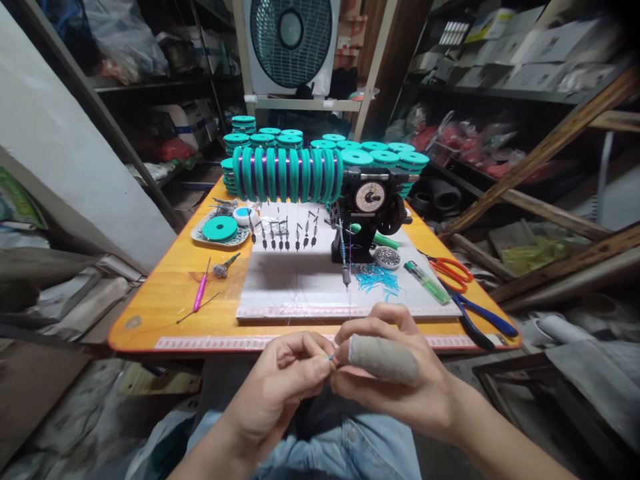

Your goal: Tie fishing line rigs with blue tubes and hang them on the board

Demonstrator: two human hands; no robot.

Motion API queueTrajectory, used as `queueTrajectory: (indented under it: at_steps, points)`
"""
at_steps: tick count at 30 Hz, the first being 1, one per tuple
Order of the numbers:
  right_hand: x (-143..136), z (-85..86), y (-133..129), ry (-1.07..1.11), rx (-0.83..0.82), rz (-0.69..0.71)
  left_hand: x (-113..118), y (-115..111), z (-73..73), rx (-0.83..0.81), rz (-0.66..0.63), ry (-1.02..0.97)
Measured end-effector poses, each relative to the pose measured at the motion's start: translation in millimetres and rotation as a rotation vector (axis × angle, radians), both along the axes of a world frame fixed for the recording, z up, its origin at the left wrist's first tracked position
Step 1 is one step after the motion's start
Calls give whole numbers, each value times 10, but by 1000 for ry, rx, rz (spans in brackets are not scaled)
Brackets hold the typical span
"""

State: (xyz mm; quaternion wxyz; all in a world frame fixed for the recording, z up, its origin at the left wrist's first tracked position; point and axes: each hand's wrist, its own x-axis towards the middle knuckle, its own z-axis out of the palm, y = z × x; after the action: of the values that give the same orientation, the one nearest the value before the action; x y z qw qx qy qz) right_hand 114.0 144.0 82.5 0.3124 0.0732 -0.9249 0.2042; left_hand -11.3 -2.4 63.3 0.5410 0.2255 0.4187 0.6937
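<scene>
At the table's near edge, my left hand (280,380) is closed, its thumb and forefinger pinching a tiny blue piece (331,358). My right hand (415,380) meets it there, fingertips pressed together at the same piece. A grey sleeve (385,359) covers one finger of the right hand. Beyond them, a black winding machine (357,220) carries a row of green spools (287,175) wound with purple line. Small dark weighted pieces (281,241) hang below the spools. A thin line drops from the machine past a hanging weight (346,275) toward my hands.
On the white board (280,293) lie blue tube bits (377,280), a round dish of metal bits (387,258) and a green-handled cutter (427,283). Orange scissors (453,270) and blue pliers (485,320) lie right; a pink-handled tool (201,290) and a tray (235,241), left.
</scene>
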Motion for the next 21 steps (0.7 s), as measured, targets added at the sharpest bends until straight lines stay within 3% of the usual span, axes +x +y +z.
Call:
queueTrajectory:
  at_steps: [2,4,7,10,12,15,18,21]
  points:
    - [23,5,-11,-18,-89,-8,2,-18,19,-7,69,325]
    - [3,32,-28,18,-139,4,17,-41,13,15,210,793]
    - [-107,90,-55,125,-162,-13,44,-63,-38,187,458,1427]
    - [-213,105,-55,141,-155,-114,54,-53,-72,365,491,1763]
    - [-221,80,-32,132,-125,-142,60,-38,-61,349,407,1663]
    - [-138,22,19,157,-144,-41,77,-26,-25,84,275,972]
    - [-26,-23,40,-33,-238,128,94,-22,-27,-9,137,251]
    - [38,-43,22,-261,-404,82,109,-11,-61,-25,41,-130]
